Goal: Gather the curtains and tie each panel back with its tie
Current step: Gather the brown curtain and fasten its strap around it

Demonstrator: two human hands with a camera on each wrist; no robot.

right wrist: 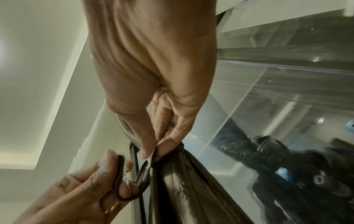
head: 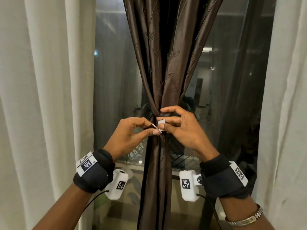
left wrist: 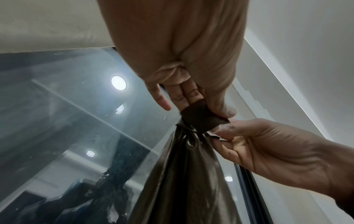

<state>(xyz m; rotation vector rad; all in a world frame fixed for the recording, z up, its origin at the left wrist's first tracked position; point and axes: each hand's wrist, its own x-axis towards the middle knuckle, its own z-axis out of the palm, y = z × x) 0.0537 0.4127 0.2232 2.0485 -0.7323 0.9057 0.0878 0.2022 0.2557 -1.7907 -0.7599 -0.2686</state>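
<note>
A dark brown curtain (head: 166, 63) hangs in front of the window, bunched into a narrow waist at hand height. A brown tie with white fastening patches on its ends (head: 161, 124) goes round that waist. My left hand (head: 153, 128) pinches the tie's left end between thumb and fingers. My right hand (head: 162, 121) pinches the right end, with its index finger curled over the bunched fabric. The two ends are close together in front of the curtain. The left wrist view has the left hand (left wrist: 206, 109) on the brown strap (left wrist: 203, 119). In the right wrist view the right hand (right wrist: 153, 151) pinches its end above the curtain (right wrist: 191, 189).
Pale cream curtains hang on the left (head: 41, 97) and on the right (head: 285, 97) of the window. The dark window glass (head: 114, 80) reflects the room and ceiling lights. A sill or rail (head: 184, 170) crosses behind the curtain below my hands.
</note>
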